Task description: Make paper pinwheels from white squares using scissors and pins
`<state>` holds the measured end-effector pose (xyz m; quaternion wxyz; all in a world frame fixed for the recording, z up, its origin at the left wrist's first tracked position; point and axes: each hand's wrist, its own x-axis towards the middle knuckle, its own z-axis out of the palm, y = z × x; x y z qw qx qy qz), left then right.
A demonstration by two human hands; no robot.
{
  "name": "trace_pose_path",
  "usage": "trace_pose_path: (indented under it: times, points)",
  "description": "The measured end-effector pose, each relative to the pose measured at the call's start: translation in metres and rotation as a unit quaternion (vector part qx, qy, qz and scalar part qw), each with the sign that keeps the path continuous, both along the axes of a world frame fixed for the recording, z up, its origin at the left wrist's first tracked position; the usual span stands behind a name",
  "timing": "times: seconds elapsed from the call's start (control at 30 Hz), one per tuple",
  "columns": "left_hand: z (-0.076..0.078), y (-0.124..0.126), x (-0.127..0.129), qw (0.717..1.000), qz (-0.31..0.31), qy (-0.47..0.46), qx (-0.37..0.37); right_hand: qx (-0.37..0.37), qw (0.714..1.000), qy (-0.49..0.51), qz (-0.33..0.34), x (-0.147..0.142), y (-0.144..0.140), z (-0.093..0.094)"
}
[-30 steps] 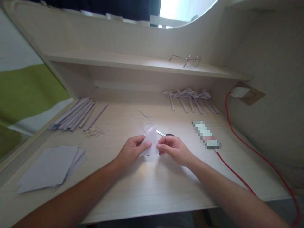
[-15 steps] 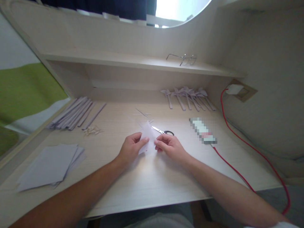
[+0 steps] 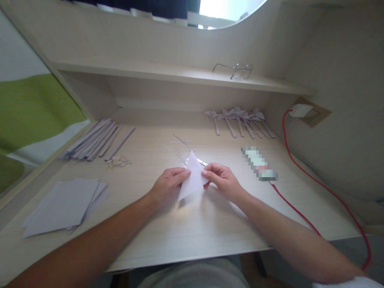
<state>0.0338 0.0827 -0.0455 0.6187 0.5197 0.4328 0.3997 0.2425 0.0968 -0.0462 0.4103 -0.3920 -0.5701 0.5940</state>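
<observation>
Scissors are mostly hidden behind the folded paper and the right hand; only a short length of blade is seen past the paper's top right edge. Handles cannot be made out. A small object right of the hands is blurred over and cannot be identified. The red cable running from it is cut off at the lower right corner of the frame. Both forearms are cut off by the bottom edge.

The folded paper is held just above the desk, at its middle, as a pale, pointed shape with its tip up and away from the person. It is pinched at its left edge by the left hand, thumb and forefinger pressed together on the sheet, the other fingers curled beneath. Its right edge is pinched by the right hand between thumb and fingertips, fingers bunched close. Whether the paper's lower corner touches the desk cannot be told.

No true containers are seen. The open recess under the shelf holds things at its back: a row of folded paper pieces with stems at the right, a bundle of paper strips at the left. Small scraps lie just beside the strips. A pair of glasses is resting on the shelf. A stack of paper sheets lies on the desk at far left, well apart from the hands. A white plug is seated in the wall socket at right, the red cable leaving it.
</observation>
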Motion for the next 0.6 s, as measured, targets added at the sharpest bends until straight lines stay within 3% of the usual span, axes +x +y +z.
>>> trace_pose_path:
  times: [0.27, 0.43, 0.53, 0.6]
  points:
    - [0.009, 0.004, -0.007, 0.996, -0.056, 0.047, 0.051, -0.014, 0.999, 0.027, -0.028, 0.006, 0.007, 0.001]
    - [0.009, 0.002, -0.010, 0.991, -0.033, 0.081, 0.103, 0.018, 1.000, 0.008, -0.024, 0.007, 0.002, 0.007]
    - [0.013, -0.002, -0.011, 0.982, 0.034, 0.118, 0.147, 0.132, 0.988, -0.037, -0.064, 0.007, -0.005, 0.013]
    - [0.016, -0.005, -0.010, 0.972, 0.076, 0.129, 0.179, 0.240, 0.963, -0.082, -0.094, 0.007, -0.010, 0.017]
